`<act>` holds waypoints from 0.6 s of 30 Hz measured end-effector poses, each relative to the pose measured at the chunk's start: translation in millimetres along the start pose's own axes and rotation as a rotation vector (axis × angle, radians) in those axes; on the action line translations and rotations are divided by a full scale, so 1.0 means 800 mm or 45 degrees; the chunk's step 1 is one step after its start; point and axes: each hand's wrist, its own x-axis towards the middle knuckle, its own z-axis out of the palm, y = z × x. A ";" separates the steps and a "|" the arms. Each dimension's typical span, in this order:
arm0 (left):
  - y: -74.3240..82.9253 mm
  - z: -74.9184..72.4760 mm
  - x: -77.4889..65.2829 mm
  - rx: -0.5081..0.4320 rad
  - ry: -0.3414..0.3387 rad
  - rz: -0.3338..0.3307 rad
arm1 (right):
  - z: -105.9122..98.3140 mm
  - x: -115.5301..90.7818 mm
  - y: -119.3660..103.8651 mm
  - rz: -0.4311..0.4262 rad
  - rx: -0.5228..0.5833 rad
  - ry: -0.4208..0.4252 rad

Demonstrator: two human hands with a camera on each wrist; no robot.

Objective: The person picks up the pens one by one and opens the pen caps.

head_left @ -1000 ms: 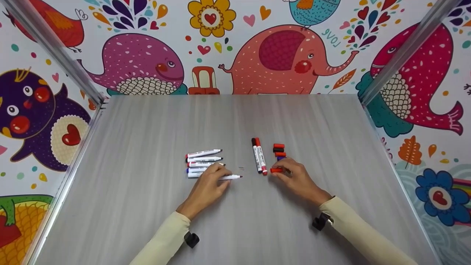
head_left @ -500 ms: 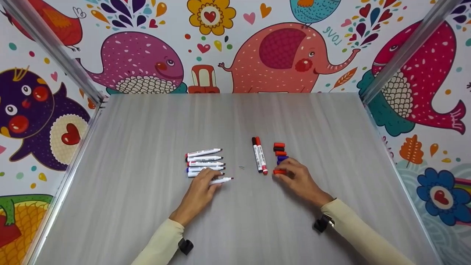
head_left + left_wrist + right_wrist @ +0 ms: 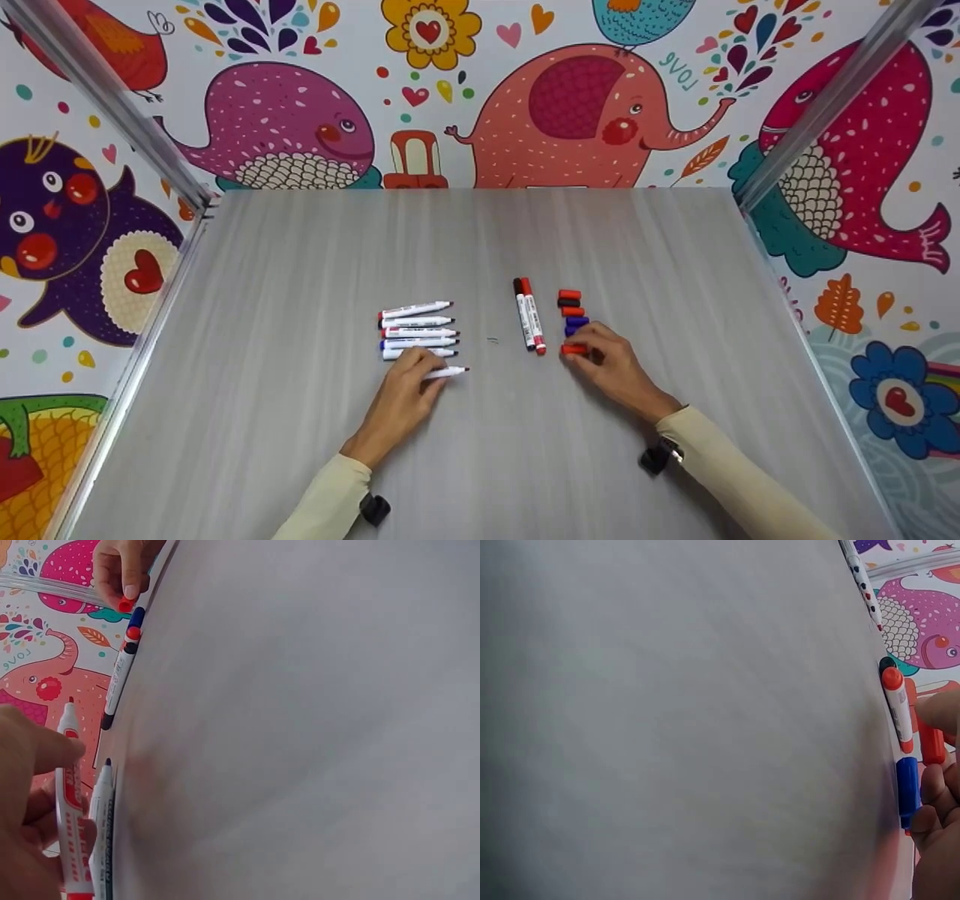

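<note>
My left hand (image 3: 400,390) pinches an uncapped white marker (image 3: 448,371) whose red tip points right; red print shows on its barrel in the left wrist view. Just beyond it, several uncapped markers (image 3: 418,332) lie side by side with tips to the right. Between finger and thumb, my right hand (image 3: 621,375) holds a red marker cap (image 3: 931,741) low over the table. A column of loose caps, among them a blue cap (image 3: 577,321) and a black cap (image 3: 569,303), runs away from that hand. Fingers partly cover the nearest blue one.
A capped black marker (image 3: 523,319) and a capped red marker (image 3: 533,319) lie together between the two groups. Small dark marks (image 3: 493,340) are on the grey table (image 3: 337,247). Metal posts (image 3: 810,112) and a patterned wall (image 3: 420,97) border it.
My left hand has drawn the marker left and toward me, away from the row of uncapped markers. My right hand has shifted slightly right with the red cap.
</note>
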 end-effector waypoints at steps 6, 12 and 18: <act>-0.004 0.001 -0.004 0.042 0.009 0.027 | -0.001 -0.001 0.002 0.050 -0.003 0.006; -0.008 0.003 -0.009 0.086 0.007 0.025 | -0.002 -0.003 0.007 0.079 -0.013 0.007; -0.011 0.004 -0.010 0.120 0.011 0.039 | -0.004 -0.004 0.011 0.062 -0.016 0.035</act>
